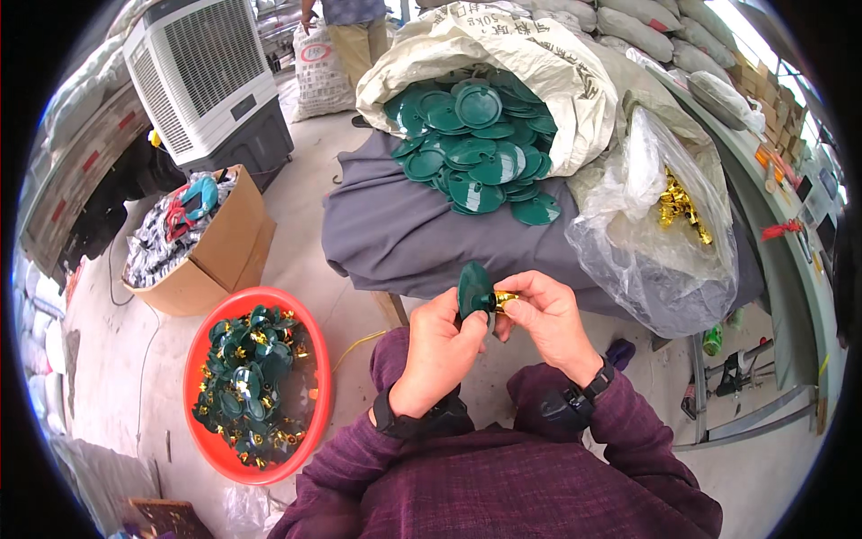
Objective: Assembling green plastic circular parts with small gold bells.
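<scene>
In front of my lap, my left hand (442, 339) pinches a round green plastic disc (473, 289), tilted on edge. My right hand (548, 314) grips a small shiny gold fitting (505, 300), which meets the middle of that disc; whether it is fastened there I cannot tell. Beyond my hands, many loose green discs (478, 106) spill from a large white woven sack (575, 99) onto a grey cloth (377, 229). More gold fittings (680, 211) lie inside a clear plastic bag (620, 269) at the right.
On the floor at my left stands a red tub (192, 377) of green discs joined with gold pieces. Behind it are a cardboard box (220, 242) of striped cloth and an air cooler (202, 81). A person (355, 36) stands at the back. A metal frame (754, 413) is at the right.
</scene>
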`<action>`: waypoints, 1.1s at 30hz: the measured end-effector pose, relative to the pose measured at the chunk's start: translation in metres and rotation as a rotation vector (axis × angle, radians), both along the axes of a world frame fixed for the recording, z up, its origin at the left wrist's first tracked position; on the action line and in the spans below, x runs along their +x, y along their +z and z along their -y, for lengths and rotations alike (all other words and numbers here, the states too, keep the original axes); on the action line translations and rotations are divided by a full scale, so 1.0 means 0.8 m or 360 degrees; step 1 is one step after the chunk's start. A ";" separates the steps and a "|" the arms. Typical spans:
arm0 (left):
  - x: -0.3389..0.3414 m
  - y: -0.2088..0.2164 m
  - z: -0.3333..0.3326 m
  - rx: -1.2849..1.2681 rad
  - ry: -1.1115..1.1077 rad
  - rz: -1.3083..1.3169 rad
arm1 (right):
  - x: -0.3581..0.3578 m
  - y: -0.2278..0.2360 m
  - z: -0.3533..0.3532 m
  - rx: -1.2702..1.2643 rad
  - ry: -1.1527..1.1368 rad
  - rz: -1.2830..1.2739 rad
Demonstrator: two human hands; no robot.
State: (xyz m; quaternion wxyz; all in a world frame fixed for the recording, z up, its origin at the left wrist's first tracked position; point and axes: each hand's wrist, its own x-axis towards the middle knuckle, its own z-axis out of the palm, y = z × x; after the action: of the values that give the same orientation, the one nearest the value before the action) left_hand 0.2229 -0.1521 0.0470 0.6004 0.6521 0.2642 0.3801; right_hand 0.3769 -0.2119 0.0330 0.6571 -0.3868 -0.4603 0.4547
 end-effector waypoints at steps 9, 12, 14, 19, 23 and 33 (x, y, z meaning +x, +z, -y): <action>0.002 -0.017 0.014 0.0622 0.0210 -0.0187 | -0.002 -0.001 0.016 -0.0122 -0.0162 0.0408; -0.002 -0.007 0.017 0.0744 0.0221 -0.0191 | -0.010 -0.001 0.011 0.0033 -0.0236 0.0581; 0.001 -0.026 0.011 0.0900 0.0271 -0.0238 | -0.016 -0.004 0.009 0.0124 -0.0342 0.0752; -0.003 -0.036 0.018 0.1758 0.0347 -0.0538 | -0.015 -0.003 0.007 -0.0256 -0.0183 0.0178; -0.012 -0.035 0.004 0.1799 0.0270 -0.0508 | -0.016 -0.001 0.007 -0.0381 -0.0019 -0.0093; -0.255 -0.056 -0.118 -0.0168 0.1389 0.0130 | 0.114 0.039 0.030 -0.0011 -0.0905 0.0653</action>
State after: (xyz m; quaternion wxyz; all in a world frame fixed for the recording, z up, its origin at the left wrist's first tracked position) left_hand 0.0192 -0.0580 0.0021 0.4259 0.4323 0.5100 0.6096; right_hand 0.4680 -0.2362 0.0641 0.6499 -0.5850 -0.4553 0.1678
